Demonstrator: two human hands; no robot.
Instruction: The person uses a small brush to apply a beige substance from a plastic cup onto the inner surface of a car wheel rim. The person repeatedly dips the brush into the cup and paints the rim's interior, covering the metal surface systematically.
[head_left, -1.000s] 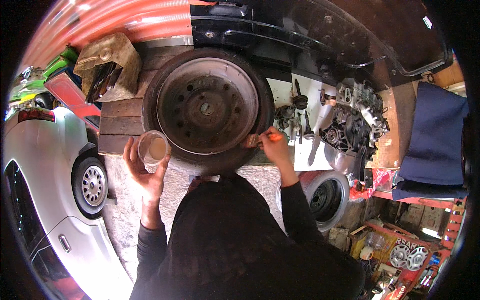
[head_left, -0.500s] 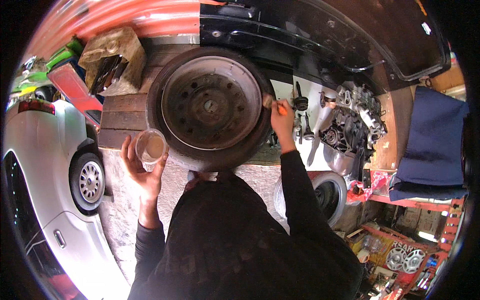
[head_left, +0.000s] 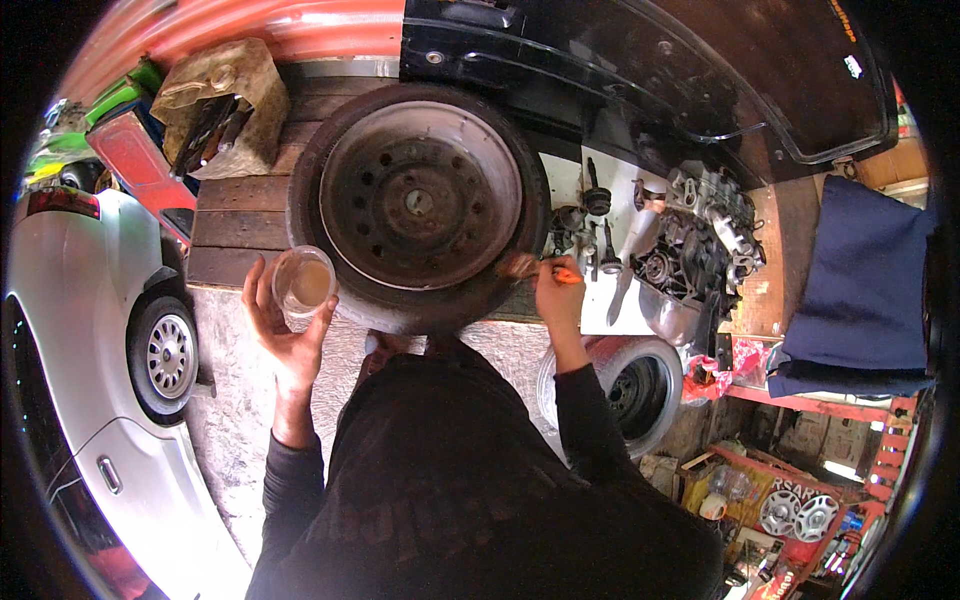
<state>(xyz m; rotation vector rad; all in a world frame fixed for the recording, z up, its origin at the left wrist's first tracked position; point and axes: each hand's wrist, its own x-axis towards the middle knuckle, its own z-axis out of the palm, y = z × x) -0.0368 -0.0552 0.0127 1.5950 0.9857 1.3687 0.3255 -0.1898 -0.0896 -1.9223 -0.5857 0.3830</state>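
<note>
A tyre [head_left: 390, 306] on a dull steel rim [head_left: 400, 205] lies flat on a wooden bench in front of me. My left hand [head_left: 288, 335] grips a clear plastic cup [head_left: 304, 281] of cloudy brownish liquid beside the tyre's near left edge. In my right hand [head_left: 557, 297] is a paintbrush [head_left: 567, 275] with an orange handle. Its bristles, slightly blurred, meet the sidewall at the tyre's near right side.
Right of the tyre are metal engine parts [head_left: 598, 201] and an engine block [head_left: 690, 255]. A second wheel [head_left: 640, 395] rests below them. At left stand a cut-open container of tools [head_left: 222, 100] and a silver car [head_left: 110, 440]. Dark blue cloth [head_left: 855, 290] hangs far right.
My right hand has brought the brush nearer to me along the tyre's right side, from beside the rim to the near right sidewall. The left hand still holds the cup. The view has shifted slightly.
</note>
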